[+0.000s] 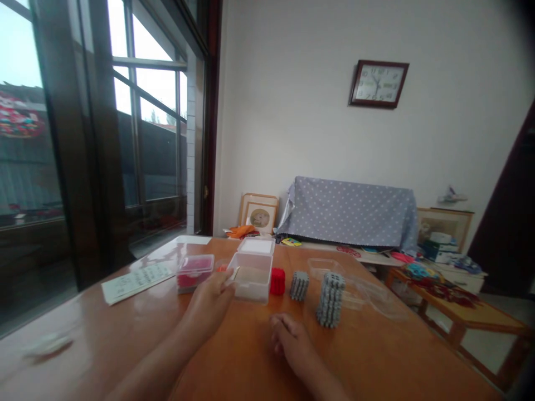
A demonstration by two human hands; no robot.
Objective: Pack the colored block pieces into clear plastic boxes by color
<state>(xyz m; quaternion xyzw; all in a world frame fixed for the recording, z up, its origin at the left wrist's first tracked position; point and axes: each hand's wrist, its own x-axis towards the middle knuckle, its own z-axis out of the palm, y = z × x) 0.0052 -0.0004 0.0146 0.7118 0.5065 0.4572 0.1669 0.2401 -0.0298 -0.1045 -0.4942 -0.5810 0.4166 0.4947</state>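
Note:
My left hand [214,295] is closed at the near left wall of a clear plastic box [256,291], its thumb and fingers pinching the rim. The box stands with its lid [257,245] tipped back. Curled on the tabletop, my right hand [287,337] has its fingers folded in; whatever they may hold is hidden. Right of the box sits a red block stack [277,281]. Beside that are a short grey stack [299,285] of studded bricks and a taller grey stack [331,299], the latter nearest my right hand. All three stacks stand upright.
A closed clear case with pink contents [195,272] is left of the open box, near a written paper sheet [136,283]. Clear plastic trays [363,292] lie at the right. A white object [48,346] lies front left. The wooden table [242,362] borders a window.

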